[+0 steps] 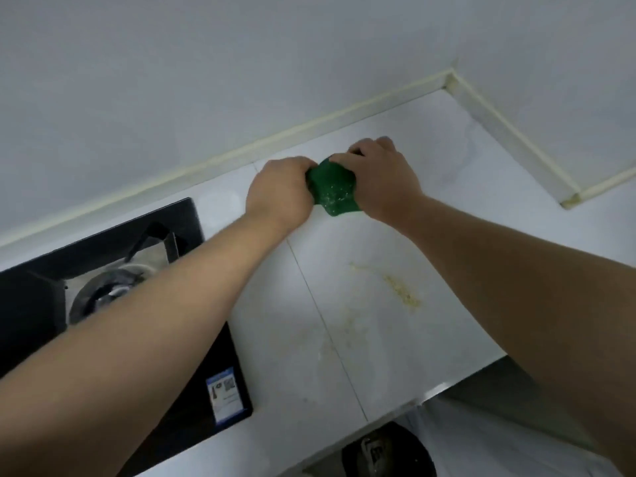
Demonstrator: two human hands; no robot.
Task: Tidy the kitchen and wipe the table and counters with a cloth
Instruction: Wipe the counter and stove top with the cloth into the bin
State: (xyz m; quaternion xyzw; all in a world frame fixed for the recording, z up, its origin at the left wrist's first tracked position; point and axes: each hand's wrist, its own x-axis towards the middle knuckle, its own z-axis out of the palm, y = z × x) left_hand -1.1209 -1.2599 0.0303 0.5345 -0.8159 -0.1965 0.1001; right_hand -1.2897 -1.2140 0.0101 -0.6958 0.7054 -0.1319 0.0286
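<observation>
One white counter [344, 339] carries a black stove [31, 304] at its left edge. Near the back edge, the left hand [278, 194] and right hand [382, 177] both curl round a green cloth [332, 189] bunched between them. Yellowish crumbs [402, 290] lie nearer the front edge.

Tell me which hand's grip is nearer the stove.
Left. The left grip holds the cloth just right of the stove; the right grip holds the cloth's other side, farther from it.

Cloth [333, 190] on counter [378, 339] between hands, stove [31, 304] left
</observation>
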